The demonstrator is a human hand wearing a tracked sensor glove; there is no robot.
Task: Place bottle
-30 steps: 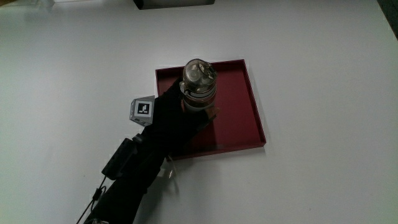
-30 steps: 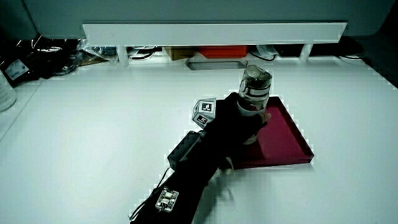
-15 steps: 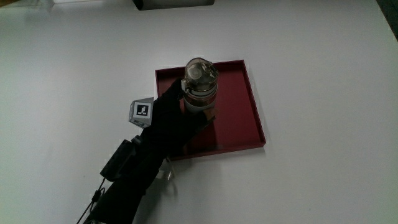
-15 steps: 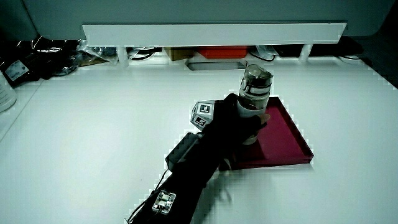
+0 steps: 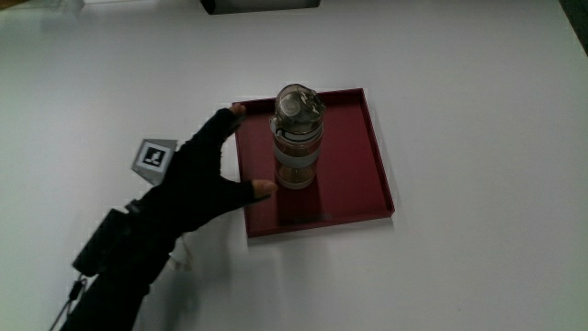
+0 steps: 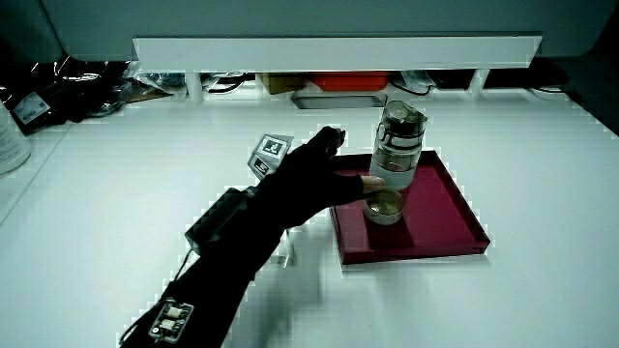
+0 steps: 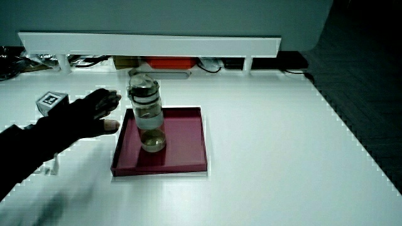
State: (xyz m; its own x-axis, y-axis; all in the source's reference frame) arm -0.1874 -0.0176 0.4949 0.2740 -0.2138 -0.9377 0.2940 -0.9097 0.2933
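Bottle (image 5: 298, 138) standing upright inside the dark red tray (image 5: 367, 156), on the tray floor, nearer the tray wall on the hand's side; cap on top, clear body with a pale band around the middle; in both side views it stands free (image 6: 396, 159), (image 7: 147, 113); tray sits flat on the white bench (image 5: 478, 110); gloved hand (image 5: 197, 175) beside the tray, over its edge, fingers spread and relaxed, holding nothing; thumb tip just beside the bottle's base, whether it touches cannot be told; longest fingertip over the tray corner farther from the person; patterned cube (image 5: 153, 157) on the back of the hand, tilted; forearm runs from the hand toward the person, with a small black box (image 5: 103, 241) strapped on it; low white partition (image 6: 329, 48) at the bench edge farthest from the person, clutter under it.
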